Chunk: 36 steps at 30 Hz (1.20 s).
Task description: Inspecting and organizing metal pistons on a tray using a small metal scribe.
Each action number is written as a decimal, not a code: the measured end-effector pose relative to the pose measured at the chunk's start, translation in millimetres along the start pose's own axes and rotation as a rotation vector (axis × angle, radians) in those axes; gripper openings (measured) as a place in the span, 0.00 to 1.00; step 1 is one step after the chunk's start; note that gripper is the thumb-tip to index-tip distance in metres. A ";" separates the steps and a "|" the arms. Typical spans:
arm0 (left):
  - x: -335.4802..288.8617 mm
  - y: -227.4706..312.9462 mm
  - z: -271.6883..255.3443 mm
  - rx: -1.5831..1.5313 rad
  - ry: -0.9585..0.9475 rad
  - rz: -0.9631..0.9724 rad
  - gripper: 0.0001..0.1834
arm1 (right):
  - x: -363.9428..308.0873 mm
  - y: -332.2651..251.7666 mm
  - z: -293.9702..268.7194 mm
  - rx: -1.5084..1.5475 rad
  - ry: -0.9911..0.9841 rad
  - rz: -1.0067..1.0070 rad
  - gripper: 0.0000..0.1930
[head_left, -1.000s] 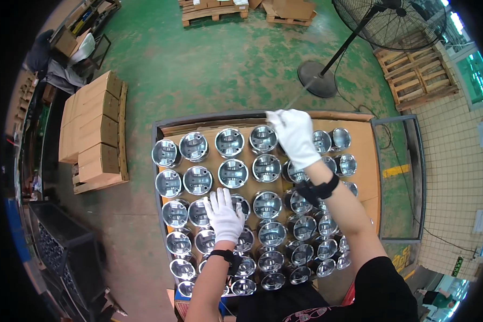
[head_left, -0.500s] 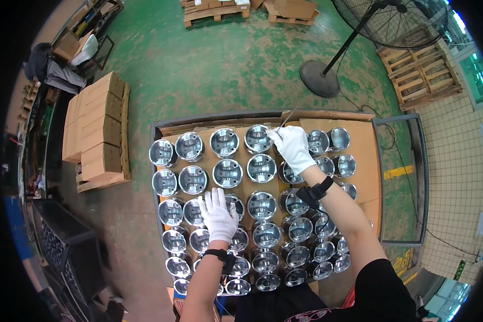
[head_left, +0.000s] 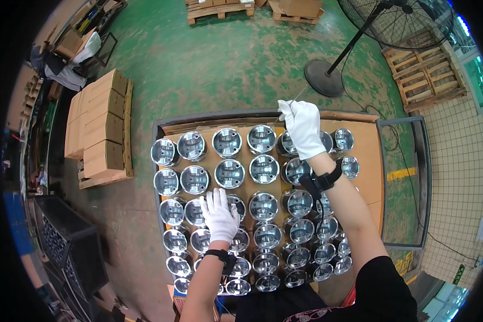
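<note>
Rows of shiny metal pistons (head_left: 263, 169) stand on brown cardboard inside a dark-framed crate. My left hand (head_left: 219, 216), in a white glove, lies flat on pistons left of the middle, its fingers spread and nothing held. My right hand (head_left: 302, 126), also gloved in white, is raised over the far row with its fingers pinched on a thin metal rod (head_left: 300, 93). One end of that rod points away past the crate's far edge, and its lower part reaches down beside a far-row piston (head_left: 261, 139). Several pistons are partly covered by my right hand and forearm.
A dark metal frame (head_left: 425, 182) adjoins the crate on the right. Beyond the crate a standing fan (head_left: 325, 77) rests on the green floor. Stacked cardboard boxes (head_left: 103, 159) sit on a pallet to the left, and wooden pallets (head_left: 425, 72) lean at the far right.
My right hand has moved up and a little to the right with the thin rod, away from the far-row piston. My left hand stays in place. The whole view shifts slightly.
</note>
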<state>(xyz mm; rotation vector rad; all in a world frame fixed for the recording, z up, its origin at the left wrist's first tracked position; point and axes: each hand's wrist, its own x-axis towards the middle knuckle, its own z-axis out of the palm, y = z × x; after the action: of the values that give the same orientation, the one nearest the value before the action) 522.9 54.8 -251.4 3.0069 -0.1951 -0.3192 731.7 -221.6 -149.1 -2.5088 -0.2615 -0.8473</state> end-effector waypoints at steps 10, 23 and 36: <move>-0.6 -1.1 -0.3 -0.002 0.003 -0.002 0.41 | -7.7 6.1 19.6 -0.103 -0.081 -0.013 0.23; 0.3 0.2 -1.6 -0.019 0.036 0.007 0.40 | -25.2 -25.0 34.9 0.041 -0.158 -0.018 0.24; -2.1 -1.1 -0.6 -0.036 0.063 0.011 0.39 | -26.6 -32.2 3.2 0.071 -0.261 -0.003 0.19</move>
<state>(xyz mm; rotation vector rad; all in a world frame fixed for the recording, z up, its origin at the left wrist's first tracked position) 521.1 56.2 -250.6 2.9743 -0.1982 -0.2233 702.0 -192.8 -155.5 -2.5501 -0.3745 -0.5005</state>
